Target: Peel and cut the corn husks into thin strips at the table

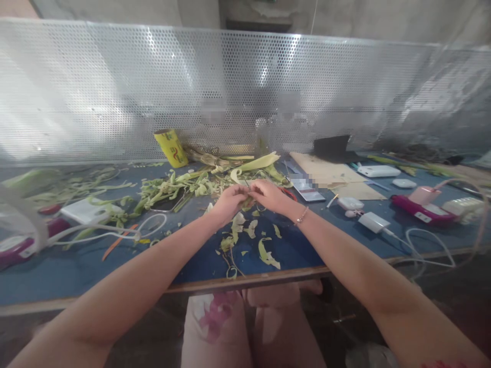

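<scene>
Over the blue table [245, 273], my left hand [231, 199] and my right hand [266, 194] meet, fingers pinched together. A thin bit of something pokes out between the fingertips, too small and covered to name, and some green shows just below them. Behind my hands lies a heap of pale green leaves and stalks [201, 184], with one long broad stalk [258, 163] on top. Torn, curled leaf pieces [264, 253] are scattered on the table below my hands, between my forearms.
A yellow tube-shaped can [171, 148] leans behind the heap. At right are a phone [308, 190], cardboard [332, 168], white chargers [374, 223] and a purple power strip [424, 210]. White cables [103, 230] and an orange strip [118, 243] lie left. A perforated metal screen [238, 76] stands behind.
</scene>
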